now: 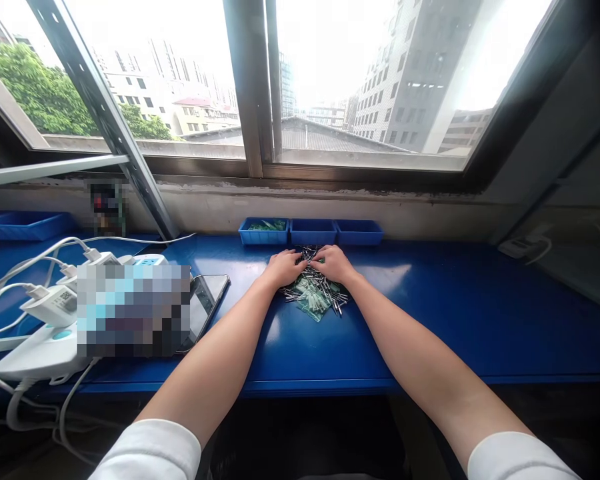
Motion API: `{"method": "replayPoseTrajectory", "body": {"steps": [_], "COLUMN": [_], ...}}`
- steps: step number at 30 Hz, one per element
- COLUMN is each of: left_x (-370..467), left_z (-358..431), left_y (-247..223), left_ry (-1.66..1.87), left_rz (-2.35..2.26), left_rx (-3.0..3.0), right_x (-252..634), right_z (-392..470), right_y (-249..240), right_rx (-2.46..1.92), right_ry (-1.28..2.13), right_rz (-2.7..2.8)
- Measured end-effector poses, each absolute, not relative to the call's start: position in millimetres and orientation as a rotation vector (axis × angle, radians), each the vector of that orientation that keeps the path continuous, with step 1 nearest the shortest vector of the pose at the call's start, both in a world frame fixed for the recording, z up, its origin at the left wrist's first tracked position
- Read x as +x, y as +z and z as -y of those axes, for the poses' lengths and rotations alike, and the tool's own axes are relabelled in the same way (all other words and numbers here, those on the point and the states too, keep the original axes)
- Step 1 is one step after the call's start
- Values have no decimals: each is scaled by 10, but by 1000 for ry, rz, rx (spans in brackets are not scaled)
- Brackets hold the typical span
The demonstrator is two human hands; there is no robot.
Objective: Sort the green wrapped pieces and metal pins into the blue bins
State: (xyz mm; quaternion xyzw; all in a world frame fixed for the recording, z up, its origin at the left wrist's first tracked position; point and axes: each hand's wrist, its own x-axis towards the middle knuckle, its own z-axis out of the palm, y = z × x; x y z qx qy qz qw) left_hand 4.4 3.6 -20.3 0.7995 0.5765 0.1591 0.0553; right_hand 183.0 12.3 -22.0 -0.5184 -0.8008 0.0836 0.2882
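Curling left hand (283,269) and right hand (334,264) over pins (337,295) heaped on the desk (325,357) before bins (313,234), impossible to tell whether pinching any, and perhaps risking a scatter from too broad a sweep.

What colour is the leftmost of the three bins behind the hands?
The leftmost bin is blue, seen best in the head view.

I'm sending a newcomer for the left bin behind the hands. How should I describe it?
Below the window, on the blue table, lies a pile of metal pieces. Beyond it, three blue bins form a row. It's the leftmost bin, the only one showing green contents.
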Motion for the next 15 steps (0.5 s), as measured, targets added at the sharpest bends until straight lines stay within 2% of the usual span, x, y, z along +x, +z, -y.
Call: {"method": "replayPoseTrajectory", "body": {"steps": [7,15], "left_x": [30,72], "left_z": [-25,68], "left_y": [-182,-76], "left_ry": [573,1090], "left_rz": [-1716,-1478], "left_rx": [2390,2442], "right_x": [1833,1831], "right_z": [-97,-35], "right_y": [-200,-80], "right_rx": [-1288,-1204], "right_ry": [231,302], "right_rz": [2108,2037]}}
